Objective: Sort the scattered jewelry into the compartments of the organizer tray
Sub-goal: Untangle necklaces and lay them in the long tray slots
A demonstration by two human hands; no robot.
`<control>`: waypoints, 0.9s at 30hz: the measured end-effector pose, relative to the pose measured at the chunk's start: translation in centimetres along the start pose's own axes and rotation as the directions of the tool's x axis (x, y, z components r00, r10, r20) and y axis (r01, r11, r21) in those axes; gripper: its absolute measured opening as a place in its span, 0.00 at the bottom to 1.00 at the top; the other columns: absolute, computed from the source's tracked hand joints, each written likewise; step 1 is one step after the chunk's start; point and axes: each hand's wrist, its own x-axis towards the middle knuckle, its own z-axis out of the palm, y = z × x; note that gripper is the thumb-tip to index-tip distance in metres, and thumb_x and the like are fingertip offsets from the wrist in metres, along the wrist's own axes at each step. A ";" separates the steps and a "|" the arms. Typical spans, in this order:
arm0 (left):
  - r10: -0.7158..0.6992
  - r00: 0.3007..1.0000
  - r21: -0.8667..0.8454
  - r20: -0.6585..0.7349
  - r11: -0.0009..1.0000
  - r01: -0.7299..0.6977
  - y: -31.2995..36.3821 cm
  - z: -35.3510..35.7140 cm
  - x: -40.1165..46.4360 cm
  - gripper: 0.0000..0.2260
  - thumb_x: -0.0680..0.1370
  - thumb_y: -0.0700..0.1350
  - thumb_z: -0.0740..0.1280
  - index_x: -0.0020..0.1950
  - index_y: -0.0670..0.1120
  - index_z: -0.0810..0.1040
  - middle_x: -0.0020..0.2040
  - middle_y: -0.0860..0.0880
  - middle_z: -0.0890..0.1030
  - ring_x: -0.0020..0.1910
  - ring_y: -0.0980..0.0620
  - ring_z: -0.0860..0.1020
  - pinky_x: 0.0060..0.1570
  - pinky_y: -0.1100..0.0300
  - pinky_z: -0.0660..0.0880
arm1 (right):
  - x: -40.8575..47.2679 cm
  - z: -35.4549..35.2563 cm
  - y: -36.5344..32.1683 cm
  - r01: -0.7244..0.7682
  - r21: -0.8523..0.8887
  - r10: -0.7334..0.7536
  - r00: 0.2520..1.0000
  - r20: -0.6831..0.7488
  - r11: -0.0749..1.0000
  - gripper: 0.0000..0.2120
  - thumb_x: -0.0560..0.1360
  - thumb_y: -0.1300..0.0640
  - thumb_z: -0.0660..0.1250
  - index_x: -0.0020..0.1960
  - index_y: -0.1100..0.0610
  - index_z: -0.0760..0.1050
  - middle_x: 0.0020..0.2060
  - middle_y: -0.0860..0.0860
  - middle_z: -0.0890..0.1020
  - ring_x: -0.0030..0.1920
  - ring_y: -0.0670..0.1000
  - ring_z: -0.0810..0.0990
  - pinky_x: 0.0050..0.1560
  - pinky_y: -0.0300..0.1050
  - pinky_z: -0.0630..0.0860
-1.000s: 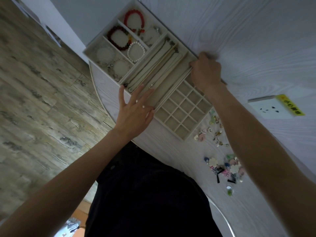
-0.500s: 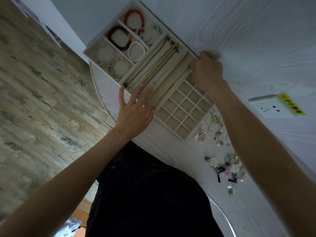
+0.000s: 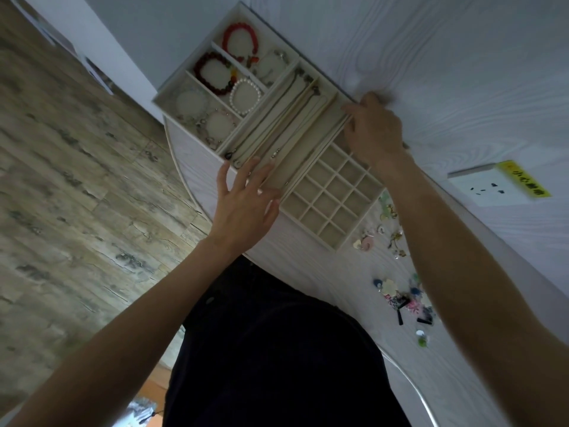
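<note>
Fingers (image 3: 246, 177) of the left hand (image 3: 243, 208) spread on the organizer tray (image 3: 335, 248), its long axis diagonal.

A home room: wood-plank floor (image 3: 77, 186), white wall (image 3: 462, 72), wall socket (image 3: 489, 188), white table (image 3: 308, 266).

Right hand (image 3: 374, 131) fingertips blurred at tray's (image 3: 172, 97) far edge, loose trinkets (image 3: 403, 300) too small to identify

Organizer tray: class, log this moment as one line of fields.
left hand: open, fingers on tray front edge | right hand: gripping far edge | small grid: empty | loose jewelry: on table
</note>
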 end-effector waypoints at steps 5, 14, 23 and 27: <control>0.082 0.995 -0.271 -0.063 0.958 -0.097 2.3 -2.0 1.0 0.09 0.77 0.44 0.60 0.46 0.43 0.79 0.45 0.47 0.81 0.50 0.45 0.77 0.51 0.56 0.68 | -6.2 -1.4 0.6 -0.118 0.380 0.216 0.950 -0.225 0.917 0.15 0.77 0.60 0.57 0.60 0.56 0.78 0.47 0.57 0.78 0.42 0.54 0.76 0.43 0.46 0.72; 0.456 0.885 -0.402 -0.096 0.795 -0.454 12.9 -1.6 3.0 0.07 0.75 0.41 0.65 0.50 0.43 0.80 0.43 0.51 0.81 0.43 0.49 0.79 0.44 0.56 0.72 | -24.4 3.3 1.8 -0.300 0.315 0.424 0.771 -0.475 0.900 0.13 0.72 0.61 0.59 0.49 0.58 0.81 0.39 0.54 0.81 0.43 0.58 0.78 0.46 0.50 0.72; 0.603 0.721 -0.351 0.342 0.793 -0.497 20.4 4.0 1.1 0.16 0.76 0.48 0.65 0.63 0.46 0.75 0.61 0.47 0.77 0.62 0.45 0.72 0.62 0.50 0.64 | -35.9 8.3 4.3 -0.660 0.409 0.776 0.545 -0.317 0.630 0.11 0.70 0.58 0.67 0.52 0.57 0.80 0.47 0.55 0.81 0.49 0.60 0.77 0.48 0.51 0.72; 0.580 0.727 -0.342 0.369 0.811 -0.474 21.8 5.5 1.4 0.18 0.76 0.48 0.66 0.66 0.47 0.74 0.65 0.49 0.74 0.66 0.46 0.68 0.65 0.50 0.62 | -36.8 9.5 5.8 -0.650 0.491 0.798 0.576 -0.180 0.580 0.19 0.71 0.60 0.71 0.61 0.58 0.76 0.57 0.59 0.76 0.53 0.62 0.74 0.51 0.53 0.73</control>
